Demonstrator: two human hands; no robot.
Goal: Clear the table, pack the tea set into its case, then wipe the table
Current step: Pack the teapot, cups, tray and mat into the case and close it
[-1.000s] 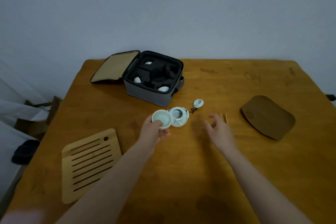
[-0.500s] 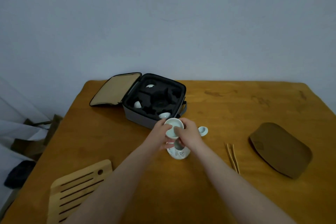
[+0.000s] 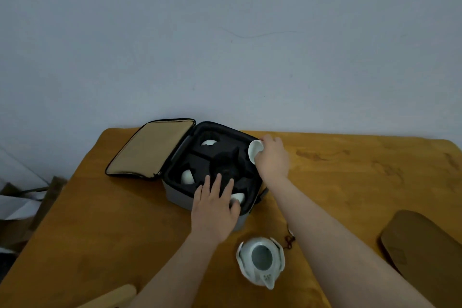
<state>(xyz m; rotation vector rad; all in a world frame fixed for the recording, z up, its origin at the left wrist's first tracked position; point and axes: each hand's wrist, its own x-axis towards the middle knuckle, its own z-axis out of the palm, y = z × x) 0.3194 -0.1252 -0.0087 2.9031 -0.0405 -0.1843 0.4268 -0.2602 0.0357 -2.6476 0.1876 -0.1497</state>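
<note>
A single wide-angle view from the person's head looks forward and down across the worktop [image 3: 350,187] toward the wall [image 3: 225,32]. It sits close, with the open case [image 3: 176,196] near mid-frame and the wall filling the upper half.

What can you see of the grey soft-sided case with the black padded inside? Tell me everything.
The grey soft-sided case stands on the orange-brown wooden table, open, its tan-lined lid laid back to the left. The black padded insert has separate wells; three hold pale ceramic cups. The left hand rests flat-fingered across its near wall, and the right hand holds a white cup at its far right corner.
</note>
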